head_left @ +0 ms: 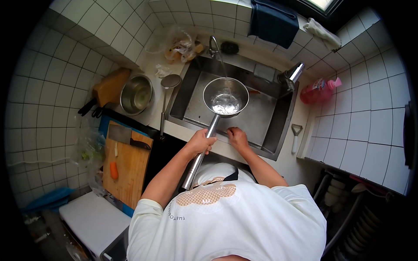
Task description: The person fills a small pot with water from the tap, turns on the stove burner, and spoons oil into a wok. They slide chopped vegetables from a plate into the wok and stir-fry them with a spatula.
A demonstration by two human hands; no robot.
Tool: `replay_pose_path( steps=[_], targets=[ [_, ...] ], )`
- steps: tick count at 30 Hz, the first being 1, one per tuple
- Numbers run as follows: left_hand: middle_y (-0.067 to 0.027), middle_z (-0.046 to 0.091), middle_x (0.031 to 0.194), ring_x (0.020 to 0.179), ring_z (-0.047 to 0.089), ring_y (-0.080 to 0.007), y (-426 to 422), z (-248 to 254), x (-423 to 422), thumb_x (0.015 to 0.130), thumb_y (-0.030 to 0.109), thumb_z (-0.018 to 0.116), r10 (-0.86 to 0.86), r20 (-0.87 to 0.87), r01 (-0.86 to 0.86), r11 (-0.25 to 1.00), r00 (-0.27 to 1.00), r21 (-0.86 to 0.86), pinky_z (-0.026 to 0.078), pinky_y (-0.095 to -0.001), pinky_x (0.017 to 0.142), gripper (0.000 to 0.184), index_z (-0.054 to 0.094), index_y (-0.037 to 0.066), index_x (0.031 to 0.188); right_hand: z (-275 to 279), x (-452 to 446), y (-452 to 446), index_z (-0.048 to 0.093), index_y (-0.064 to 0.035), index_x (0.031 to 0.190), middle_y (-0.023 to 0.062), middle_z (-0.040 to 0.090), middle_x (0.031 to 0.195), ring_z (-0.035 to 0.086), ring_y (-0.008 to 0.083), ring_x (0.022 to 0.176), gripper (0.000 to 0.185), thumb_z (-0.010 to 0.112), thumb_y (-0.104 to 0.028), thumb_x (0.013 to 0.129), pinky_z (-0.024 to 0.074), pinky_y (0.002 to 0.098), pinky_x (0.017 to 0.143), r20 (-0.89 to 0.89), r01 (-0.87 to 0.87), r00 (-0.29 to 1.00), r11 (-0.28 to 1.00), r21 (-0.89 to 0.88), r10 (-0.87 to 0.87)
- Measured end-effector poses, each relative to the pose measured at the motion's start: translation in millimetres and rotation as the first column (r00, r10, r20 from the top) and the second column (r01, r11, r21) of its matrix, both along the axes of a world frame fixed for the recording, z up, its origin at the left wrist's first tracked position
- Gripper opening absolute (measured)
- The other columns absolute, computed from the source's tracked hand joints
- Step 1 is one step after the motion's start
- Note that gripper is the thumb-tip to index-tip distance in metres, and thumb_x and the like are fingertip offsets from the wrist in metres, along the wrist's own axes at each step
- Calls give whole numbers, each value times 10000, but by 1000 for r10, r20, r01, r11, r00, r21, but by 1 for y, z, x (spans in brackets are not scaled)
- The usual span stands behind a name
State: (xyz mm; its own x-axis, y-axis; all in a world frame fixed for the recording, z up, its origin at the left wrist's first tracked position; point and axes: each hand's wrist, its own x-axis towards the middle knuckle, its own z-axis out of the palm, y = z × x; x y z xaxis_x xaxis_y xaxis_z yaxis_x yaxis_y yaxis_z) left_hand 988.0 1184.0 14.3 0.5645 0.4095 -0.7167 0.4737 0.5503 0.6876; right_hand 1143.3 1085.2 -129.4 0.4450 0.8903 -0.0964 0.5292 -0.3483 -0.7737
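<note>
My left hand is wrapped round the long metal handle of a water ladle. Its deep round bowl sits over the sink, under the thin gooseneck tap. A stream of water falls into the bowl, which holds some rippling water. My right hand rests by the sink's front edge, fingers loosely curled, with nothing visible in them. A small orange-red piece lies in the sink just right of the bowl.
Left of the sink are a skimmer, a steel pot and a knife block. A cleaver and a carrot lie on a cutting board. At right are a second faucet, a pink pump bottle and a peeler.
</note>
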Motion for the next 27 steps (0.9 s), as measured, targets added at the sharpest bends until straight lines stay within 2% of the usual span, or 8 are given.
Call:
replay_pose_path(
  steps=[5,7,10,13,17,19,25,27],
  targets=[
    [5,443,578,422,433,-77,-1,4,-1,781,99,583,-5,7,5,1000,1000,10,390,-227,361,120,474,50,798,2,-3,4,645,-58,854,165,608,853,587,338,774,199,542,-218,795,465,394,699,21,30,999,999,-14,-29],
    [5,443,578,423,434,-77,-2,6,-2,781,101,585,-15,7,15,1000,1000,22,389,-226,363,123,474,50,799,-4,-2,8,650,-69,852,160,610,860,588,338,771,203,548,-233,792,466,400,702,-7,112,994,993,-35,-112],
    [7,443,579,424,436,-75,-3,9,-3,783,105,587,-14,-5,14,1000,1000,19,390,-224,366,126,475,50,798,-7,1,9,655,-79,859,160,610,872,588,338,768,209,557,-250,789,466,401,699,49,72,996,994,-78,-68],
    [9,442,577,425,435,-74,-4,11,-4,787,113,587,-22,3,22,1000,1000,22,390,-224,367,129,475,52,799,-7,0,8,658,-92,866,150,614,872,590,333,767,205,567,-257,785,465,405,696,54,82,996,990,-117,-76],
    [29,436,589,429,420,-41,-6,11,-4,809,129,594,-41,-7,41,999,999,15,375,-188,364,150,472,57,859,-8,-2,8,661,-110,868,134,621,870,591,329,770,197,573,-263,781,466,407,697,46,86,996,993,-78,-83],
    [29,435,591,430,419,-40,-6,11,-3,808,129,594,-39,0,39,999,999,10,375,-188,365,153,473,56,866,-2,-3,9,662,-122,872,123,626,858,591,326,776,197,575,-272,779,467,408,702,65,105,993,986,-132,-97],
    [31,433,590,428,417,-41,-8,14,-3,808,122,593,-29,14,29,1000,999,-2,372,-183,367,152,469,58,871,6,-5,9,643,-93,851,129,623,821,584,325,746,201,544,-255,786,454,419,703,109,81,992,989,-121,-68],
    [19,432,569,419,426,-65,-9,14,-4,790,118,586,-5,26,5,1000,1000,13,378,-213,357,135,460,73,769,5,-5,8,642,-93,852,131,623,818,584,325,744,205,541,-259,787,451,420,704,112,82,991,989,-120,-68]
  ],
)
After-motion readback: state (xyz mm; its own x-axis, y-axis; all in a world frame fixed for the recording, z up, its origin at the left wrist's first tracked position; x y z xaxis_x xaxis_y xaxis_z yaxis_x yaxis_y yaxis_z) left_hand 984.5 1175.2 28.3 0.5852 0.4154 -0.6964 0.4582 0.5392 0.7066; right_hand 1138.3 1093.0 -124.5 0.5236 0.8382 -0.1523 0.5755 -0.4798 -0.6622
